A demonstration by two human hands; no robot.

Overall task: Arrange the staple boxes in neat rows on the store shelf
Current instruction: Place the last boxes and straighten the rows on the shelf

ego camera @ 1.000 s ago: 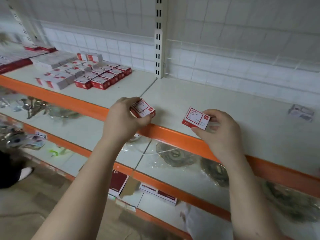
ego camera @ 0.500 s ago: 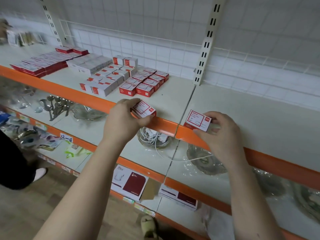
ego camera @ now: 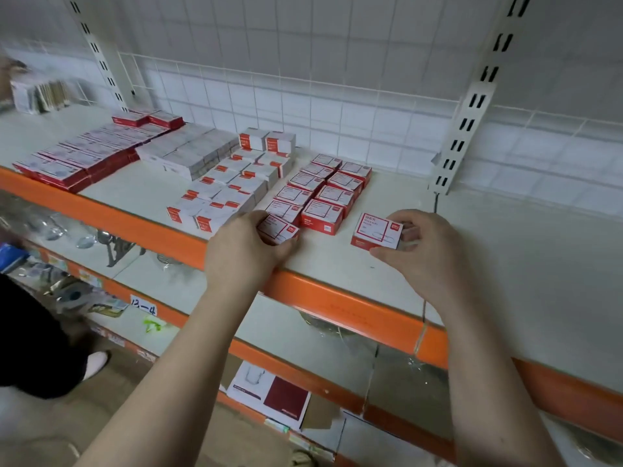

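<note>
light: even, soft, no hard shadows | blur: far left edge smeared | distortion: wide-angle bend at edges | centre sharp

Handwritten shelf tag [ego camera: 144, 306] — "13-4"; staple box [ego camera: 377, 230] print — unreadable.

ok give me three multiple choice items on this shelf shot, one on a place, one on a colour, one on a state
1. Where is the box in the right hand?
A. right of the red-and-white rows
B. on the lower shelf
C. behind the rows

2. What colour is the shelf edge?
A. blue
B. orange
C. green

3. What is the left hand doing?
A. hanging empty
B. pressing flat on the shelf
C. gripping a staple box

Key: 1 A, the right-hand box sits apart, right of the two red-and-white rows. 2 B, the front lip is orange. 3 C, its fingers curl round the left-hand box at the front of the rows.
</note>
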